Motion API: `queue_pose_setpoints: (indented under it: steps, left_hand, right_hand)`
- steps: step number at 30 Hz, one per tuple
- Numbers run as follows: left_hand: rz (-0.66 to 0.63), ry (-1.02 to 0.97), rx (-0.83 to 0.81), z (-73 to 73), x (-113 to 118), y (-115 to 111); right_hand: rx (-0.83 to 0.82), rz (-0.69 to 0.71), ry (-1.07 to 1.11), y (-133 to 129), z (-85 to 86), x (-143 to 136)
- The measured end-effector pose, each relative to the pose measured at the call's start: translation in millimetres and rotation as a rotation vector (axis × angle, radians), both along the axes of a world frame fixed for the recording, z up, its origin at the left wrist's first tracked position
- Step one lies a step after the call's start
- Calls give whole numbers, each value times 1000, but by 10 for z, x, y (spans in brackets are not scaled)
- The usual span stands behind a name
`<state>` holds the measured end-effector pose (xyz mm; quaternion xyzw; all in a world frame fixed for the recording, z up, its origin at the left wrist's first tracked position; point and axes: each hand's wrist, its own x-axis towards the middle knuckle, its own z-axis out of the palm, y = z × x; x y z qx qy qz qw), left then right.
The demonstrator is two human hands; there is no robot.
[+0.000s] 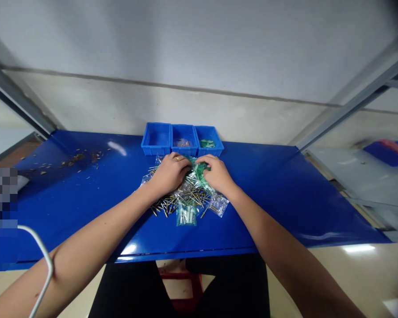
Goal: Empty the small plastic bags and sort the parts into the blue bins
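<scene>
My left hand [171, 171] lies over a pile of loose thin metal pins [166, 206] and small plastic bags, palm down. Its fingers are bent and held together; whatever sits under the fingertips is hidden. To its right, my right hand [218, 173] touches the pile at a green-tinted plastic bag [200, 169], thumb and fingers apart. Closer to me lies another green-tinted bag [186, 214] with white pieces inside. A clear bag [218, 204] rests below my right hand. The pins are brass and silver coloured.
Behind the pile stand three joined blue bins: the left bin [156, 135], the middle bin [185, 130] with small pieces, and the right bin [208, 132] with green bags. Brown debris [79, 158] is scattered over the left of the blue table [268, 176]. A white cable [45, 256] crosses my left forearm.
</scene>
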<state>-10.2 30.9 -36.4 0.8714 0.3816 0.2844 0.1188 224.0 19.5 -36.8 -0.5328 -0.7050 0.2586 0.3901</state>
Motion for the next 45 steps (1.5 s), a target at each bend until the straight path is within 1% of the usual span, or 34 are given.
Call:
queue_pose_setpoints:
  steps: [3,6,9,12,15,19,22,25,28,32,36,40,45]
  left_hand:
    - [32,-101,2,-15,4,23]
    - [68,-203,6,-15,1,35]
    - [108,-264,14,24,-3,5]
    - [136,-311,-17,81,2,-49]
    - [141,-429,-123,120,19,-88]
    - [60,-626,-325,120,58,-93]
    - [36,-723,-423,99,82,-75]
    - [37,-782,-469,86,91,-56]
    - [43,-815,-467,92,95,-48]
    - [34,-794,-486,112,101,-60]
    - [21,-789,-525,124,104,-74]
    - [9,-801,-534,132,101,-80]
    - [-20,-762,-509,153,89,-91]
  right_hand:
    - [16,8,-3,-5,-4,-4]
    - [50,23,46,-20,35,-18]
    - [84,26,125,-48,97,-40]
    - [60,-7,202,-73,130,-67]
    - [-19,-32,339,-69,121,-89]
    - [-121,-24,510,-25,114,-89]
    - [-210,2,546,-12,134,-85]
    - [-273,58,566,-35,160,-99]
    - [-284,90,552,-70,188,-124]
    - [-287,58,525,-95,226,-140]
    - [-269,65,525,-102,244,-130]
    - [-238,74,530,-88,221,-119]
    - [-219,100,520,-56,144,-120]
